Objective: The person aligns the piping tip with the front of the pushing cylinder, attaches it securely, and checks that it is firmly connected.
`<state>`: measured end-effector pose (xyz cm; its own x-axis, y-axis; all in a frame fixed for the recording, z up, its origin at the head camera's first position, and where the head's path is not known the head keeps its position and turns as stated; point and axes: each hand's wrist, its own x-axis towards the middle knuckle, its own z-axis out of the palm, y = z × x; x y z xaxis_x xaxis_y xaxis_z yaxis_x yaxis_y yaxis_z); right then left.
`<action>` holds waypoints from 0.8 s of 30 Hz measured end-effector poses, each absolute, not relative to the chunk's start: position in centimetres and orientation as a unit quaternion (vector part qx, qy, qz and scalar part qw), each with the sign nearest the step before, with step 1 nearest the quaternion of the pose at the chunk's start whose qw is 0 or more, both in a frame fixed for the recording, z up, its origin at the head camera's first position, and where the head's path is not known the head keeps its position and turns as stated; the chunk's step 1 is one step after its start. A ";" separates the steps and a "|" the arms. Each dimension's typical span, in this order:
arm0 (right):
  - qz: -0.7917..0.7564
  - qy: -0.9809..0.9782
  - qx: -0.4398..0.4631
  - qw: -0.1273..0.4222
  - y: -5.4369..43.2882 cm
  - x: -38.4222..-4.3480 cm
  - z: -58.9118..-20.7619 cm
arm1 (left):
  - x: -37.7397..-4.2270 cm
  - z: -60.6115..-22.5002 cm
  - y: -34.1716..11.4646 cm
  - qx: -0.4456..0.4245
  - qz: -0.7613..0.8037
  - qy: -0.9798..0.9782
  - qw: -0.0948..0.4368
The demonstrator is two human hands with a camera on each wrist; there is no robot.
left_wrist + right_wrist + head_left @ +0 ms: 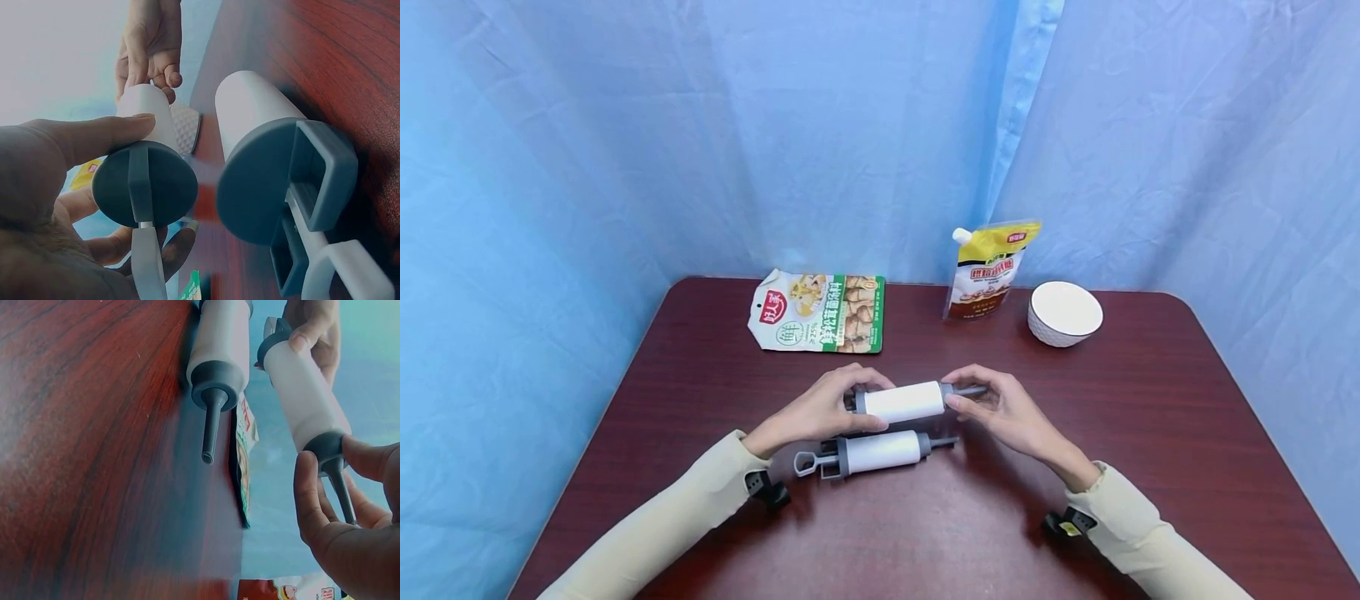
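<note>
Both hands hold one large syringe [904, 402] level above the table, its white barrel lying crosswise. At its grey flange and handle end, my left hand [835, 404] grips the barrel with the thumb along the side. My right hand [1006, 410] pinches the grey front cap [322, 447], the thin grey nozzle [342, 494] pointing into the palm. A second, matching syringe [882, 451] rests on the table just nearer to me, untouched. Its looped plunger handle [805, 463] points left and its nozzle [943, 442] right. The barrels' insides cannot be seen.
A white and green food packet [820, 312] lies flat at the back left of the dark red table [925, 533]. Toward the back right stand a yellow and white spouted pouch [992, 271] and a white bowl [1064, 315]. Blue curtains [850, 125] hang behind.
</note>
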<state>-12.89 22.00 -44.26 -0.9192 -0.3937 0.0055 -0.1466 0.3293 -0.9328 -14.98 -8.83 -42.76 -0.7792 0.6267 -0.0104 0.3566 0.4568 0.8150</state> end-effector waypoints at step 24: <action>-0.610 0.757 -0.128 0.197 21.4 -14.1 -44.9 | -15.0 -43.0 -9.1 0.306 0.368 0.871 0.109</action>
<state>-14.10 21.44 -44.91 -0.8893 -0.4345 -0.1423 0.0465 0.2237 -0.9736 -15.04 -9.06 -42.97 -0.7892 0.6131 0.0350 0.4523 0.5418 0.7084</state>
